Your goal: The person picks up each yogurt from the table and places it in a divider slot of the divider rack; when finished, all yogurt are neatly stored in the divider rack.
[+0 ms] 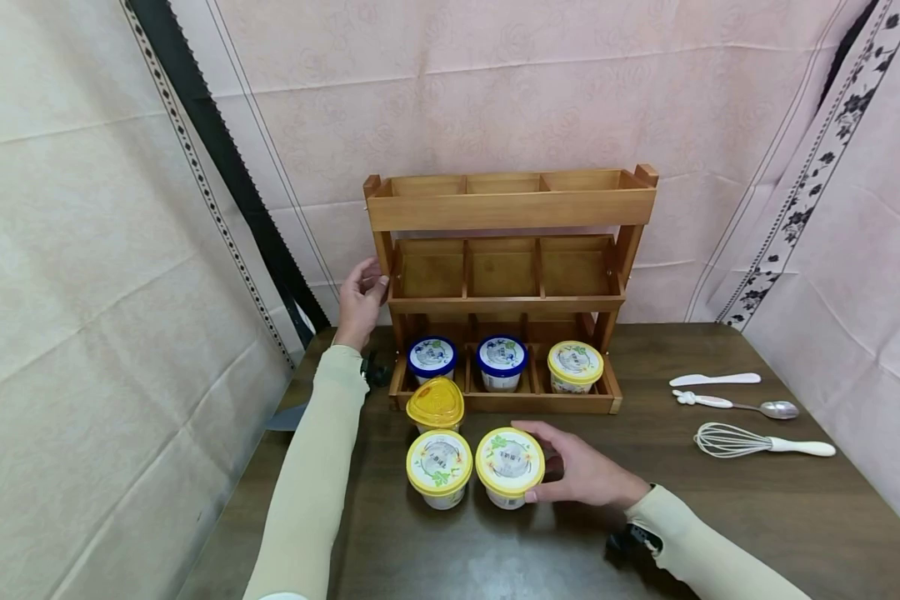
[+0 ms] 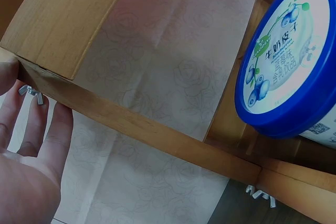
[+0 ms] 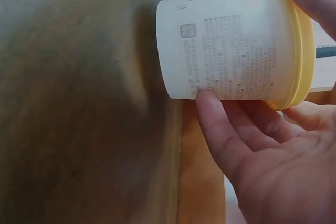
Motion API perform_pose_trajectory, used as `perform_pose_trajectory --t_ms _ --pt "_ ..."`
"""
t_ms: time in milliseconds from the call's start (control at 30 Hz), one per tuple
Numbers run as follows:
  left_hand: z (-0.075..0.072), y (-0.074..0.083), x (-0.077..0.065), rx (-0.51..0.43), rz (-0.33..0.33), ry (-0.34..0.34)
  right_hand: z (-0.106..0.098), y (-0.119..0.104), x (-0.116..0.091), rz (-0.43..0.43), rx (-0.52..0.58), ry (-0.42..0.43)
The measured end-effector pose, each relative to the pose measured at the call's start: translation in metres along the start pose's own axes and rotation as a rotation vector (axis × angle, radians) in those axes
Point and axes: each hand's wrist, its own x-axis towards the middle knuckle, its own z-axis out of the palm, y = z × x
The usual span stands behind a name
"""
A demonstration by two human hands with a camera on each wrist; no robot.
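Observation:
My right hand (image 1: 581, 467) grips a white tub with a yellow lid (image 1: 510, 462), its fingers and thumb round the sides. Small print and a barcode show on that tub (image 3: 226, 51) in the right wrist view; whether its base touches the table I cannot tell. Just left of it stands another yellow-lidded tub (image 1: 439, 462), with a glossy yellow-topped tub (image 1: 435, 402) behind. At the left side of a three-tier wooden rack (image 1: 510, 212), my left hand (image 1: 360, 304) holds the side post (image 2: 131, 119) between thumb and fingers, beside a wing nut (image 2: 32, 94).
On the rack's lowest tier sit two blue-lidded tubs (image 1: 432, 356) and one yellow-lidded tub (image 1: 574, 362). A white-handled knife (image 1: 716, 379), a spoon (image 1: 778, 409) and a whisk (image 1: 731, 440) lie at the right of the dark table (image 1: 645, 550). Cloth (image 1: 532, 100) hangs behind.

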Motion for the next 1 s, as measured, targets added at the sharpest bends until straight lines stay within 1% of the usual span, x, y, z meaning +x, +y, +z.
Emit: perform_pose_trajectory --t_ms 133,267,367,533,633,800,1000 --pt "0.000 0.001 -0.001 0.004 0.000 0.003 -0.006 -0.004 -0.001 -0.026 0.006 0.024" --pt "0.001 0.002 -0.002 0.005 0.002 0.003 -0.012 -0.010 0.000 -0.016 0.005 0.052" --pt "0.001 0.003 -0.002 0.001 0.000 0.000 -0.017 -0.015 0.000 -0.012 -0.006 0.080" --pt "0.001 0.003 -0.002 -0.004 -0.013 -0.007 -0.027 -0.023 0.002 -0.042 -0.036 0.119" --pt "0.001 0.003 -0.002 -0.005 -0.009 -0.008 -0.033 -0.027 0.003 -0.048 -0.045 0.137" --pt "0.001 0.004 -0.001 -0.006 -0.003 -0.006 -0.046 -0.037 0.006 -0.046 -0.051 0.172" --pt "0.000 0.003 -0.002 -0.006 -0.011 -0.007 -0.066 -0.055 0.010 -0.037 -0.093 0.242"
